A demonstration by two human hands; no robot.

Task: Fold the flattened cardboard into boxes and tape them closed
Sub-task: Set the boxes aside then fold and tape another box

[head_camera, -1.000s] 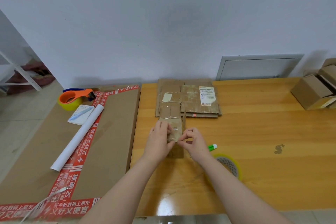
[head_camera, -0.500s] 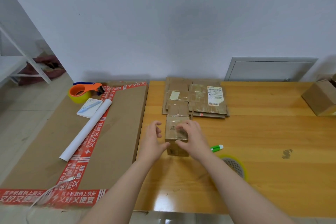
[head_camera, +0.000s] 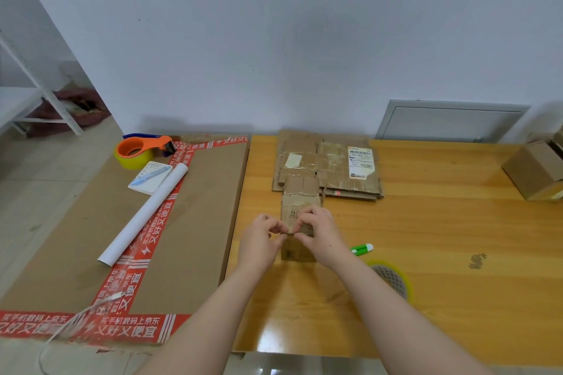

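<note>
Nearest thing on the desk (head_camera: 441,240) is a yellow tape roll (head_camera: 403,283), lying flat and half hidden behind the right forearm, around 4 o'clock from the box. Both hands meet at the middle. The left grip (head_camera: 262,240) and right grip (head_camera: 320,233) are both curled tight, with thumbs and fingertips pinching the near top edge of the box (head_camera: 300,205). Can't tell whether it's a flap or a tape end they've got, it's too small.

The box itself is tiny and stands folded up on the desk, right in front of me at dead centre. A green and white marker (head_camera: 361,249) lies just past the right wrist, at 3 o'clock from the box.

At 12 o'clock, touching the box's far side, is the flat stack (head_camera: 332,164) of cardboard with a shipping label on it. Way over at 2 o'clock a made-up carton (head_camera: 533,170) sits at the desk's right edge.

Left side, 9 o'clock: a big cardboard sheet (head_camera: 195,222) edged with red printed tape, with a white paper tube (head_camera: 143,213) lying on it. Further back at 10 o'clock there's a notepad (head_camera: 149,176) with a blue pen on it, then an orange dispenser (head_camera: 140,148).
</note>
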